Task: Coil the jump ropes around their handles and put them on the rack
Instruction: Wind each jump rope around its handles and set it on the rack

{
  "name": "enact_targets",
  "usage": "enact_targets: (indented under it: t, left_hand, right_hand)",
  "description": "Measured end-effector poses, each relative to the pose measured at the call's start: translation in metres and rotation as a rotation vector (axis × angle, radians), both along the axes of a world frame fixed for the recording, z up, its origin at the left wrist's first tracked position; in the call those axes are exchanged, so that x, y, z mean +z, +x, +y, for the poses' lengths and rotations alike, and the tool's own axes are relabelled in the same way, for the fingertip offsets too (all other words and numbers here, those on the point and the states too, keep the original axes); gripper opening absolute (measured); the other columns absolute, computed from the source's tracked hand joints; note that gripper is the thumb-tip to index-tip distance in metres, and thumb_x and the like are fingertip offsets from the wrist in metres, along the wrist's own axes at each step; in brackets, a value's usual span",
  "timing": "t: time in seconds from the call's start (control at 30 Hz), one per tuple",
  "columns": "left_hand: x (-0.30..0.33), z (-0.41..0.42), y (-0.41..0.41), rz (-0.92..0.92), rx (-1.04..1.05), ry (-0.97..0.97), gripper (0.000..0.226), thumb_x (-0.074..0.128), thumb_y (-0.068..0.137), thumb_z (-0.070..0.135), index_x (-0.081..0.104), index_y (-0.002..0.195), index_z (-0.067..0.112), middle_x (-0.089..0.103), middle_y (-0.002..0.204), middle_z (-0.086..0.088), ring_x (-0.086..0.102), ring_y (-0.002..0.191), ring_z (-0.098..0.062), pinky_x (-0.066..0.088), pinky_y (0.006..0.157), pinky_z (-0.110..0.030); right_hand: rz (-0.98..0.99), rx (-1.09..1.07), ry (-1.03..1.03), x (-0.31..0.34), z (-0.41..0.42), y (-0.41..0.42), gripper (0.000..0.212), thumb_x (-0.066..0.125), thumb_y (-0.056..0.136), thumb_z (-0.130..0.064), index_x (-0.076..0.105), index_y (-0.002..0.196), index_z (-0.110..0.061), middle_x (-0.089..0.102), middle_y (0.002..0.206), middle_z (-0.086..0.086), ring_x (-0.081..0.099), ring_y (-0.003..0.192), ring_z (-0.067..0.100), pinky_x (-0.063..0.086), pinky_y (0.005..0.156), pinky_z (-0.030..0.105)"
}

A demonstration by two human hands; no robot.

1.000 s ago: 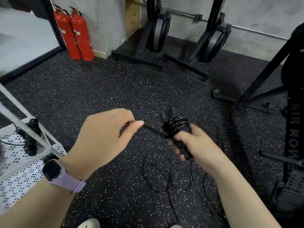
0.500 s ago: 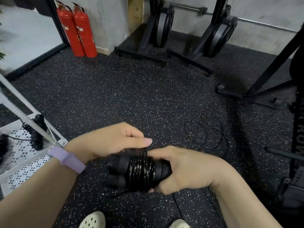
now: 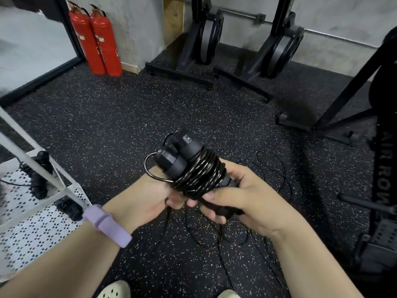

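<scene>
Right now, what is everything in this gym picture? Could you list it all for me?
jump rope bundle: one, black, coiled round its handles, held in both hands
loose rope: black, tangled on the floor below the hands; count unclear
rack: one, white, perforated shelf, far left
coiled ropes on rack: at least two, black
fire extinguishers: two, red, by the wall
rowing machines: two, black, stood upright at the back
floor: black, speckled
shoes: two, pale, bottom edge
watch band: one, lilac, left wrist
left hand: grips bundle
right hand: grips bundle
</scene>
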State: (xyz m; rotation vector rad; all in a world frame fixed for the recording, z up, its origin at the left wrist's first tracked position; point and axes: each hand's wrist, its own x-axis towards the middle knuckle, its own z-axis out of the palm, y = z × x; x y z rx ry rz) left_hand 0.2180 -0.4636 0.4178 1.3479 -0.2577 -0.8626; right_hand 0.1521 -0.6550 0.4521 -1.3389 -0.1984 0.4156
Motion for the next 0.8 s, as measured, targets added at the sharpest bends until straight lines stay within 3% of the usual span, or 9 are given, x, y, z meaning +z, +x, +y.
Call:
enact_targets:
  t: [0.1, 0.17, 0.27, 0.33, 0.47, 0.57, 0.7, 0.8]
  left_hand:
    - [0.009, -0.009, 0.004, -0.035, 0.153, 0.19, 0.033, 0.041, 0.102, 0.004, 0.047, 0.07, 0.009, 0.045, 0.045, 0.007, 0.04, 0.038, -0.006, 0.031, 0.044, -0.021]
    - [0.011, -0.011, 0.006, -0.063, 0.166, 0.294, 0.039, 0.037, 0.109, 0.018, 0.048, 0.072, 0.011, 0.036, 0.045, 0.006, 0.03, 0.039, -0.011, 0.026, 0.047, -0.029]
    - [0.014, -0.005, 0.002, -0.52, 0.112, 0.618, 0.053, 0.031, 0.107, 0.052, 0.056, 0.075, 0.017, 0.046, 0.053, 0.005, 0.039, 0.046, -0.013, 0.031, 0.052, -0.033]
    - [0.013, 0.004, 0.001, -0.854, 0.092, 0.861, 0.05, 0.029, 0.104, 0.059, 0.052, 0.078, 0.023, 0.054, 0.055, 0.005, 0.048, 0.047, -0.009, 0.038, 0.051, -0.029]
    - [0.012, 0.017, 0.006, -1.078, 0.046, 1.145, 0.04, 0.032, 0.101, 0.062, 0.05, 0.087, 0.029, 0.057, 0.058, 0.005, 0.057, 0.052, -0.009, 0.052, 0.057, -0.031]
    - [0.015, 0.02, 0.007, -1.133, 0.067, 1.136, 0.041, 0.032, 0.101, 0.061, 0.053, 0.088, 0.028, 0.057, 0.063, 0.007, 0.057, 0.057, -0.01, 0.052, 0.062, -0.033]
    - [0.019, 0.025, 0.009, -1.347, 0.153, 0.931, 0.037, 0.04, 0.098, 0.058, 0.057, 0.08, 0.03, 0.05, 0.063, 0.012, 0.052, 0.055, -0.009, 0.046, 0.051, -0.03]
    - [0.028, 0.024, 0.009, -1.512, 0.102, 0.792, 0.034, 0.048, 0.099, 0.05, 0.06, 0.078, 0.028, 0.045, 0.064, 0.014, 0.044, 0.054, -0.008, 0.038, 0.051, -0.026]
  right_hand:
    - [0.051, -0.091, 0.069, -0.004, 0.003, 0.004, 0.017, 0.065, 0.09, -0.001, 0.064, 0.107, -0.003, 0.065, 0.095, 0.027, 0.053, 0.061, 0.023, 0.038, 0.05, 0.03]
    - [0.094, -0.18, 0.117, -0.005, 0.003, 0.006, 0.016, 0.065, 0.089, -0.004, 0.064, 0.104, -0.004, 0.067, 0.094, 0.025, 0.053, 0.06, 0.022, 0.037, 0.049, 0.029]
    - [0.138, -0.315, 0.152, -0.005, -0.003, 0.01, 0.018, 0.068, 0.088, -0.006, 0.064, 0.105, -0.006, 0.068, 0.097, 0.025, 0.052, 0.062, 0.022, 0.037, 0.05, 0.03]
    - [0.158, -0.446, 0.131, -0.006, -0.011, 0.013, 0.02, 0.069, 0.09, -0.007, 0.064, 0.109, -0.006, 0.069, 0.098, 0.024, 0.053, 0.064, 0.022, 0.038, 0.05, 0.03]
    - [0.185, -0.695, 0.0, -0.015, -0.029, 0.016, 0.017, 0.063, 0.096, -0.003, 0.064, 0.113, -0.004, 0.071, 0.093, 0.02, 0.053, 0.065, 0.023, 0.039, 0.05, 0.03]
    - [0.189, -0.74, -0.111, -0.022, -0.033, 0.017, 0.013, 0.065, 0.095, -0.002, 0.067, 0.107, -0.007, 0.072, 0.089, 0.018, 0.054, 0.064, 0.023, 0.039, 0.05, 0.03]
    - [0.207, -0.74, -0.248, -0.026, -0.03, 0.02, 0.013, 0.067, 0.094, -0.003, 0.069, 0.103, -0.012, 0.073, 0.083, 0.015, 0.055, 0.06, 0.021, 0.04, 0.049, 0.029]
    - [0.195, -0.648, -0.47, -0.027, -0.029, 0.022, 0.031, 0.069, 0.092, -0.003, 0.068, 0.12, -0.015, 0.075, 0.085, 0.014, 0.059, 0.056, 0.02, 0.042, 0.045, 0.028]
